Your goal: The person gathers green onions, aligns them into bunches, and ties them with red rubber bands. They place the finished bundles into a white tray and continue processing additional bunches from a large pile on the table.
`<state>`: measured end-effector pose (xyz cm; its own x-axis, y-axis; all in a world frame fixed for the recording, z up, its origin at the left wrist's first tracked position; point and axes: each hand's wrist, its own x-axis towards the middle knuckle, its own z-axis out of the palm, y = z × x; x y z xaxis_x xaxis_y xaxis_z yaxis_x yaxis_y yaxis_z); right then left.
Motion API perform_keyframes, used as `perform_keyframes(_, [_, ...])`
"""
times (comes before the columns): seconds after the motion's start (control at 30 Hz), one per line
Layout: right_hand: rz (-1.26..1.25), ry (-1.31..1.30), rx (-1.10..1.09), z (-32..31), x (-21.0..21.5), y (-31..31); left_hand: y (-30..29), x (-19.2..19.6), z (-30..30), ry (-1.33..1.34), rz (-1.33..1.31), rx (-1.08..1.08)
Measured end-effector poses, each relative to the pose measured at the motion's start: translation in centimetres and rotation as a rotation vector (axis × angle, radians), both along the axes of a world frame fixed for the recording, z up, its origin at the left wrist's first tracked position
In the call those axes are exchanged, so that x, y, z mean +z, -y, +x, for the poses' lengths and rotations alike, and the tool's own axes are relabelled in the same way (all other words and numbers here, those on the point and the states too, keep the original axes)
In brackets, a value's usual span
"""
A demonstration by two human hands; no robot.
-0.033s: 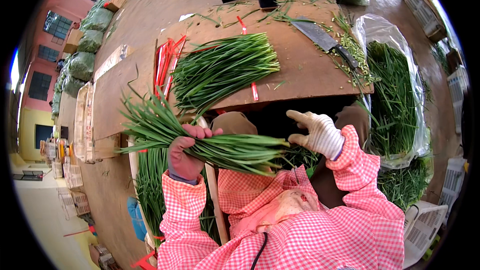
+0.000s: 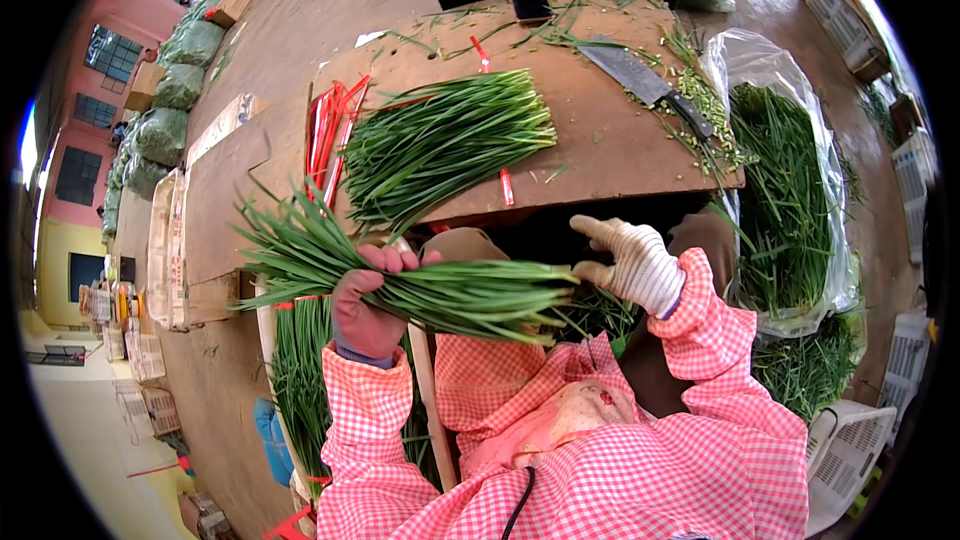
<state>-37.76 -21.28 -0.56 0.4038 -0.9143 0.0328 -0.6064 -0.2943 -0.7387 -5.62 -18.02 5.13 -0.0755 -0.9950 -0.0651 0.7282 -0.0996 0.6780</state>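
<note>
My left hand (image 2: 370,305), in a pinkish glove, is closed round a bunch of long green garlic chives (image 2: 470,290), held level over my lap. Its thin leaf tips fan out to the left and its stem ends point right. Beside those stem ends is my right hand (image 2: 632,262), in a white knitted glove, with index finger and thumb spread apart and nothing between them; its other fingers are curled. On the board in front lies a larger pile of garlic chives (image 2: 450,140), resting across a red tie strip (image 2: 507,187).
More red strips (image 2: 330,135) lie left of the pile. A cleaver (image 2: 640,80) and a phone (image 2: 531,2) are on the wooden board (image 2: 600,170), among trimmed scraps. A clear bag of greens (image 2: 785,190) stands at right. A crate of chives (image 2: 300,370) is by my left arm.
The bunch's stem ends have shifted slightly upward, close to my right thumb. Both hands otherwise keep nearly the same pose.
</note>
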Motion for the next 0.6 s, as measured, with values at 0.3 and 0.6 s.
perform_keyframes(0.3, [-0.19,0.211,-0.38,-2.8,-1.1,2.4,15.5,-5.0,-0.5,-0.273,-0.105,0.192])
perform_keyframes(0.6, [0.087,0.004,0.109,8.0,-3.2,8.1,19.6,-13.9,1.1,-0.25,0.123,0.293])
